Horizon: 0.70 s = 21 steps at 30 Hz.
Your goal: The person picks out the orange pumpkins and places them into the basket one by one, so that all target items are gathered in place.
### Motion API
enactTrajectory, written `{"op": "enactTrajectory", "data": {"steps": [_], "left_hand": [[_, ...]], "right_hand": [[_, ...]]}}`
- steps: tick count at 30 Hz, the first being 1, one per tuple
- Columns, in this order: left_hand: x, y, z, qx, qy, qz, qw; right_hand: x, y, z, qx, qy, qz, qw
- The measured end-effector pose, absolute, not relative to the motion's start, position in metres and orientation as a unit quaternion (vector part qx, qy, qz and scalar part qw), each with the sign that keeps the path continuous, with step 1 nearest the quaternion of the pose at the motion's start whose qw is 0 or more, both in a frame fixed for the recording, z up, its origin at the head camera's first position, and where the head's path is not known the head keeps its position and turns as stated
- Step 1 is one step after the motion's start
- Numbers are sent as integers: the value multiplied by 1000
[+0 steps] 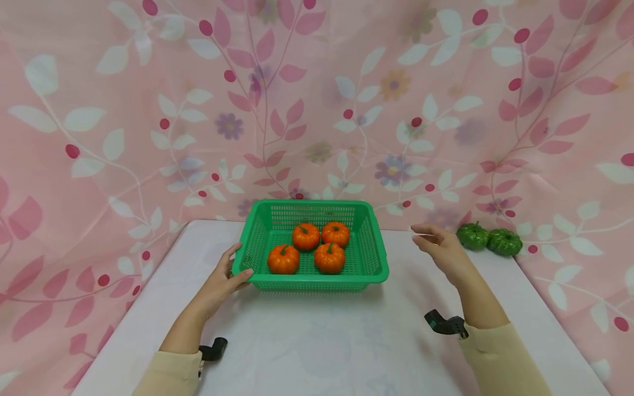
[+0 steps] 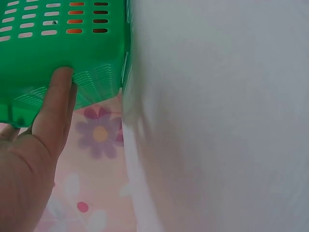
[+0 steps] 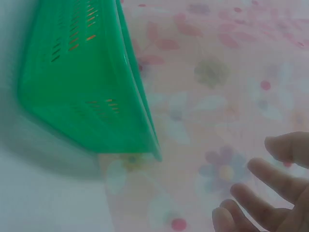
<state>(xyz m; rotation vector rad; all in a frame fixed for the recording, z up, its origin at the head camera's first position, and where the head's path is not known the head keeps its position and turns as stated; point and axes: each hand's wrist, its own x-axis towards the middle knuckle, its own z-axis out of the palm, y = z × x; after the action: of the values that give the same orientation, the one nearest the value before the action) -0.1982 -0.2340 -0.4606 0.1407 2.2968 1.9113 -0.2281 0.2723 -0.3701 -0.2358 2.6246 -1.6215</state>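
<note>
A green plastic basket [image 1: 317, 279] with slotted walls stands on the white table, and several small orange pumpkins [image 1: 329, 258] sit inside it. My left hand [image 1: 218, 286] grips the basket's near left corner, its thumb on the rim. In the left wrist view the left hand [image 2: 36, 140] touches the basket wall [image 2: 63, 53]. To the right of the basket, my right hand [image 1: 446, 256] hovers above the table with loosely bent fingers and nothing in them. The right wrist view shows the right hand [image 3: 270, 188] apart from the basket [image 3: 77, 92].
Two green pumpkins [image 1: 473, 236] lie side by side at the table's back right, just beyond the right hand. A pink floral cloth [image 1: 317, 110] hangs behind the table [image 1: 322, 341]. Each wrist carries a small black camera [image 1: 446, 323].
</note>
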Motion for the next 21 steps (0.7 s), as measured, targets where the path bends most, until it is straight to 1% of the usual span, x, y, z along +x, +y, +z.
{"op": "enactTrajectory", "data": {"steps": [7,13,17,21], "left_hand": [[-197,-232,-458,48,773,629,66],[-196,-232,-457,45,791,608,56],[-195,-233,-454,40,817,573,43],[-192,-234,-451,36,845,533,22]], "right_hand": [[-226,289,-374,-52,844,-535,-6],[-223,305,-379,-13,848,-529,-33],[-220,313,-384,8,863,-502,-60],[-217,321,-390,11,882,-462,-89]]}}
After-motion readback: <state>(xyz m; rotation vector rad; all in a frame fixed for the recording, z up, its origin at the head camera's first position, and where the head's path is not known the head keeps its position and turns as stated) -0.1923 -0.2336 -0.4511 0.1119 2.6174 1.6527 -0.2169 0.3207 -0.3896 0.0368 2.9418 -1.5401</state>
